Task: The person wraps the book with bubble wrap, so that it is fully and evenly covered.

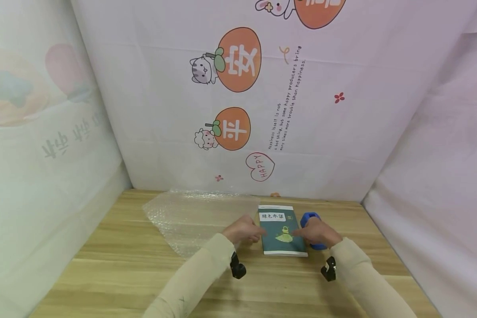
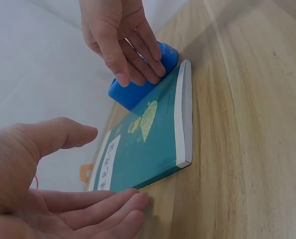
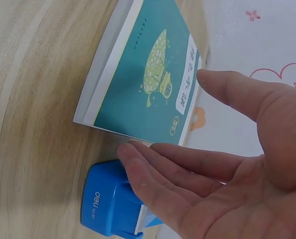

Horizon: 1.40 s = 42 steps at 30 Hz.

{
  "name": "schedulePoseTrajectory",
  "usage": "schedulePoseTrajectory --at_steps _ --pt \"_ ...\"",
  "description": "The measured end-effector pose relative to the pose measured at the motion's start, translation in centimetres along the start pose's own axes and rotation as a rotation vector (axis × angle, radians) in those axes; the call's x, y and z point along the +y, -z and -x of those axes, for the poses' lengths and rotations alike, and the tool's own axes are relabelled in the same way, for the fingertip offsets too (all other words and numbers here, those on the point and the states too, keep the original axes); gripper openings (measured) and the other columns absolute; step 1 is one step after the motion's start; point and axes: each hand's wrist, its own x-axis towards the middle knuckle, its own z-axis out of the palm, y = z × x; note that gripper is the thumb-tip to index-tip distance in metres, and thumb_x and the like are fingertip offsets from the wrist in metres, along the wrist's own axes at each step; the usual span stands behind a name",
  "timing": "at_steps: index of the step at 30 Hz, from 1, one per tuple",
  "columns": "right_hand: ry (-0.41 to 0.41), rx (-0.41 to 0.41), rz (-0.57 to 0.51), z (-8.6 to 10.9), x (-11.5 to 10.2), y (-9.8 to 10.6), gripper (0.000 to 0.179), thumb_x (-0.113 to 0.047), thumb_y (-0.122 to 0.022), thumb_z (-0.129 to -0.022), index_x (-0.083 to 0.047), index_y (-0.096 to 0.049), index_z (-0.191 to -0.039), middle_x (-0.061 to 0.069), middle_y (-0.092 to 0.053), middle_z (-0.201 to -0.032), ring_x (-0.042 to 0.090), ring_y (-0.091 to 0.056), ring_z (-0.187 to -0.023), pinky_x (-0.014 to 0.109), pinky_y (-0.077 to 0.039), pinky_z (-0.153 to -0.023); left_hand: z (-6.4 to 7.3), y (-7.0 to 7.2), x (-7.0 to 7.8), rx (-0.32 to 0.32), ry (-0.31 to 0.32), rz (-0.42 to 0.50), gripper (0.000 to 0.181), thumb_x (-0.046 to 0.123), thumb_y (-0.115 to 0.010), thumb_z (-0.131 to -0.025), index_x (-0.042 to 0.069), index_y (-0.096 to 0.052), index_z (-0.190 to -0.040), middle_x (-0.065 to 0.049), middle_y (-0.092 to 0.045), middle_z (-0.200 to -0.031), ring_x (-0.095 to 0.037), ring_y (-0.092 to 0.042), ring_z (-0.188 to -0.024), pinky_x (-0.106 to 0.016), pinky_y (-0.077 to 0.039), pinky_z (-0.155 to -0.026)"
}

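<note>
Book (image 1: 280, 231), teal-covered, is seen flat on the tabletop (image 1: 278, 287), between left hand (image 1: 243, 229) and right hand (image 1: 319, 231). Each grip is unclosed: thumb set apart from extended fingers, nothing held. Whether the book is touched by either hand cannot be told. A blue device (image 3: 107, 201) is placed just beside the book, near the right fingers; its "deli" lettering is made legible only by right wrist view. Bubble wrap (image 1: 196, 216), left of the book, is shown clearly by head view alone.
</note>
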Motion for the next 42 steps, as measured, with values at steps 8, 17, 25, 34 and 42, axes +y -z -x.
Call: schedulePoseTrajectory --at_steps 8,17,25,34,42 --pt "-0.025 -0.004 0.023 -0.3 -0.2 -0.4 0.056 -0.035 -0.073 -0.097 -0.023 -0.039 -0.054 -0.009 -0.038 -0.051 0.006 -0.031 -0.047 0.021 -0.034 -0.05 -0.4 -1.0 -0.2 0.031 0.034 0.048 0.043 0.015 -0.081 -0.09 0.016 -0.05 -0.059 -0.001 -0.064 -0.069 -0.009 -0.057 -0.062 -0.022 -0.054 -0.062" --pt "-0.049 0.014 0.066 -0.5 -0.4 -1.3 0.046 -0.036 -0.075 -0.095 -0.019 -0.048 -0.062 -0.008 -0.042 -0.054 0.008 -0.04 -0.051 0.023 -0.038 -0.055 -0.2 -1.2 -0.3 0.049 0.056 0.052 0.04 0.013 -0.08 -0.088 0.016 -0.05 -0.062 -0.012 -0.075 -0.081 -0.014 -0.066 -0.067 -0.029 -0.063 -0.071" --pt "-0.062 0.031 0.079 -0.5 -0.6 -1.5 0.039 -0.036 -0.075 -0.095 0.002 -0.064 -0.094 -0.004 -0.046 -0.06 0.011 -0.046 -0.056 0.028 -0.047 -0.062 -0.3 -1.5 -0.3 0.062 0.066 0.081 0.024 0.01 -0.08 -0.087 0.006 -0.058 -0.08 -0.026 -0.078 -0.105 -0.033 -0.079 -0.094 -0.039 -0.067 -0.085" --pt "-0.094 0.011 0.069 -0.8 -0.7 -1.2 0.036 -0.037 -0.075 -0.096 -0.003 -0.067 -0.085 -0.007 -0.039 -0.054 0.007 -0.036 -0.049 0.021 -0.037 -0.05 -0.8 -1.6 -0.5 0.039 0.088 0.106 0.023 0.011 -0.082 -0.087 0.002 -0.061 -0.093 -0.02 -0.077 -0.103 -0.024 -0.076 -0.086 -0.036 -0.066 -0.084" --pt "-0.104 0.017 0.055 -0.6 -0.7 -1.0 0.037 -0.036 -0.076 -0.095 0.0 -0.068 -0.088 -0.005 -0.044 -0.056 0.009 -0.043 -0.052 0.021 -0.04 -0.052 -0.9 -1.8 -0.7 0.024 0.086 0.09 0.02 0.008 -0.082 -0.086 0.006 -0.065 -0.075 -0.004 -0.066 -0.077 -0.011 -0.059 -0.067 -0.024 -0.06 -0.069"
